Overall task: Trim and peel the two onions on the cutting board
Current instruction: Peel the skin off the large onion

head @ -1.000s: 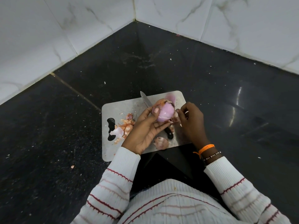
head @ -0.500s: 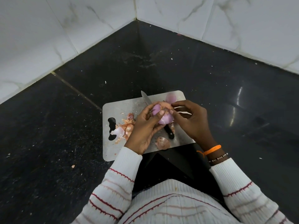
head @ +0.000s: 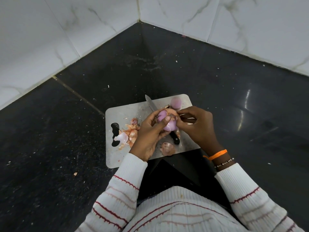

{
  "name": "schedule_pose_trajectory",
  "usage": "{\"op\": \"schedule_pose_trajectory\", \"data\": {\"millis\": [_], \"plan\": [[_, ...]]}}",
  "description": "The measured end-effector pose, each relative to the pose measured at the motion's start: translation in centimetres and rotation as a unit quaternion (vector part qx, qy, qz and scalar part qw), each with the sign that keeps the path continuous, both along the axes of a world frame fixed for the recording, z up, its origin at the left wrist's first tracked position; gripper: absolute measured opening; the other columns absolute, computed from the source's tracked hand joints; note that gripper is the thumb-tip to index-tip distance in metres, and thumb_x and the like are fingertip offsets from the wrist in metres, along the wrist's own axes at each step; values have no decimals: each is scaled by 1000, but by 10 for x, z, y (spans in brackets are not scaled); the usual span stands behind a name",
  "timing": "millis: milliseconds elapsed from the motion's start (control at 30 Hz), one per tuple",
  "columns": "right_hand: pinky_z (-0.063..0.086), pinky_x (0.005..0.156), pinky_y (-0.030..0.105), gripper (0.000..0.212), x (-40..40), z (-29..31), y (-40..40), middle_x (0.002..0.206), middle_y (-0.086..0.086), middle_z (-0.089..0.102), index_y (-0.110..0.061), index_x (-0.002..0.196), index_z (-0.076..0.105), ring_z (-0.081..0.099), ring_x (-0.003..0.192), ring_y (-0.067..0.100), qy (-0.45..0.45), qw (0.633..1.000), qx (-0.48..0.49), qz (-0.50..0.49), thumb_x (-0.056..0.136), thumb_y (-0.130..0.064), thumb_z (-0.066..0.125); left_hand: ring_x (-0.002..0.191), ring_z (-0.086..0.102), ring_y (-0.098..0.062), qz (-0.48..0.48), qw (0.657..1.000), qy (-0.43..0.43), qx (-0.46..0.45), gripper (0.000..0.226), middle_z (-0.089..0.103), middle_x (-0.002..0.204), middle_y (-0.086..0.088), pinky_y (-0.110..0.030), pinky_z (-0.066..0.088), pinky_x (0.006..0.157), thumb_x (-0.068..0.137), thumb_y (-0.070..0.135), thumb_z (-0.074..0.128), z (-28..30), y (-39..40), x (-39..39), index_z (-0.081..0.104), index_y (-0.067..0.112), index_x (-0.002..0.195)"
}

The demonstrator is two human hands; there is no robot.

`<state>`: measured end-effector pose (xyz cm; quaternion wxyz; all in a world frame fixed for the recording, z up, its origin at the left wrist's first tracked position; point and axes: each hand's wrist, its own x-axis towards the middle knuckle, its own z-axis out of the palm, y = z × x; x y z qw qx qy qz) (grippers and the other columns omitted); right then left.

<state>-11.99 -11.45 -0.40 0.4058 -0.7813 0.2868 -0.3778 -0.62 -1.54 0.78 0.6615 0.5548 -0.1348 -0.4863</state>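
My left hand [head: 148, 133] grips a partly peeled purple onion [head: 168, 123] just above the steel cutting board [head: 120, 113]. Brown skin still clings to the onion's top. My right hand [head: 195, 126] pinches that skin at the onion's upper right side. A second, peeled onion [head: 175, 102] sits at the board's far right corner. The knife [head: 151, 104] lies on the board under my hands, its blade pointing away and its black handle [head: 174, 138] toward me.
A heap of onion skins [head: 128, 133] lies on the board's left side by its handle cutout, and another piece of peel [head: 167, 148] near the front edge. The board rests on a dark stone counter [head: 66, 131] in a corner of white tiled walls.
My right hand has come up from beside the onion to its top and now pinches the skin. My left hand has turned the onion slightly in its grip.
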Motion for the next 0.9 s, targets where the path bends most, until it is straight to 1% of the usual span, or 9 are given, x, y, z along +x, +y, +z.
{"op": "schedule_pose_trajectory", "data": {"millis": [167,333,467,533,600,667,733,800,900], "plan": [[51,66,12,12,0,-4,-2,80,-6,66,-10,90,74,64,74,6,-7,1000,-10,0,79,-12,72,105,64,-17,6,999,45,18,38,60,127,-9,-27,58,76,87,24,60,-1,0,2,58,16,124],[47,64,9,8,1,-6,-5,78,-5,64,-7,86,73,61,72,5,5,999,-39,8,81,-11,68,106,64,-17,9,999,27,28,39,61,126,-9,-25,57,73,89,25,59,-1,0,2,56,15,126],[47,65,8,8,-1,-7,-5,78,-7,64,-8,87,73,60,73,-3,3,1000,-22,9,83,-10,66,105,65,-17,7,999,24,31,42,61,125,-9,-24,57,73,89,26,59,0,1,1,55,13,128],[50,66,12,11,-1,-7,-4,81,-3,66,-8,88,73,62,75,1,2,1000,-17,20,83,-15,66,107,63,-19,9,999,19,33,40,61,125,-8,-25,58,74,88,26,60,1,2,1,57,14,126],[54,67,19,16,-1,-7,-4,82,1,68,-6,88,73,65,75,8,2,1000,-15,24,79,-18,68,106,64,-17,10,999,4,33,34,62,122,-6,-25,58,76,89,23,60,2,3,1,58,16,122],[57,67,27,15,0,-7,-4,81,3,69,-5,87,73,67,74,13,3,1000,-10,24,75,-14,71,103,64,-16,9,999,-14,30,31,63,119,-4,-27,58,79,89,20,60,3,3,1,59,17,119],[58,66,33,13,0,-7,-5,79,5,69,-3,84,73,67,72,15,2,1000,-3,20,72,-8,72,104,65,-16,7,999,-27,26,30,63,119,-5,-28,58,80,89,19,61,3,3,1,59,17,119],[57,64,33,10,0,-8,-5,76,5,68,-2,81,72,65,70,14,0,1000,-7,16,73,-8,71,104,65,-16,2,999,-33,25,28,63,120,-5,-28,58,79,88,19,61,3,3,1,61,18,117],[55,63,31,10,-2,-8,-8,73,2,66,-3,77,71,62,68,11,6,1000,-23,13,76,-12,66,103,64,-15,-4,999,-31,24,26,63,119,-4,-25,57,75,88,20,61,3,3,1,61,20,114]]}}
